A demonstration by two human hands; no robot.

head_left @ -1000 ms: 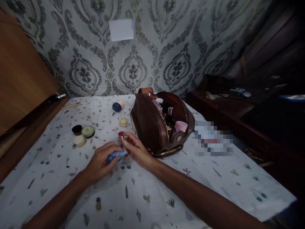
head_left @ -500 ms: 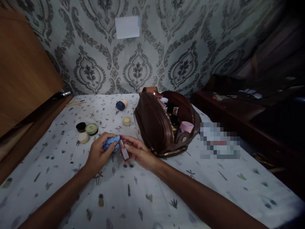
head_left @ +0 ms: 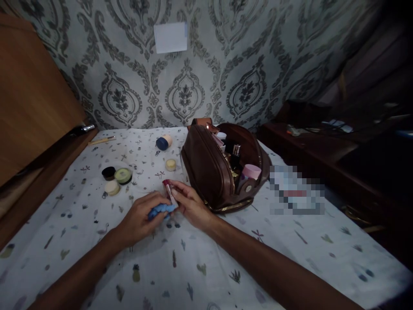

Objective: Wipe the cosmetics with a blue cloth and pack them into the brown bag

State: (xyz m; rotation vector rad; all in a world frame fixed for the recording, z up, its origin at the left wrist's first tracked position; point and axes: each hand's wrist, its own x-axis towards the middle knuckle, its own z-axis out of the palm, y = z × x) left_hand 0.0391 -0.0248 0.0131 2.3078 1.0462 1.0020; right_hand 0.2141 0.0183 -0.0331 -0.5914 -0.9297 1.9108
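Closed around a crumpled blue cloth [head_left: 160, 209], my left hand [head_left: 138, 216] presses it against the lower end of a small lip gloss tube [head_left: 169, 189]. The tube is dark red at the top and pale below. My right hand [head_left: 193, 208] pinches the tube between thumb and fingers and tilts it slightly. Part of its lower end is hidden by the cloth and fingers. Just beyond my right hand stands an unzipped brown leather cosmetic bag [head_left: 201, 165] holding a pink-lidded container [head_left: 251, 172] and a dark bottle [head_left: 235, 156].
On the patterned white sheet [head_left: 200, 245] lie a black lid [head_left: 109, 173], a green-topped jar [head_left: 123, 175], a cream jar [head_left: 112, 187], a small yellow jar [head_left: 171, 164], a navy-and-beige container [head_left: 164, 142] and a brush [head_left: 101, 140]. A wooden cabinet [head_left: 38, 99] borders the left.
My left hand has shifted right and slightly down, carrying the cloth from the tube's upper end to its lower end. My right hand still holds the tube, with its red top now showing.
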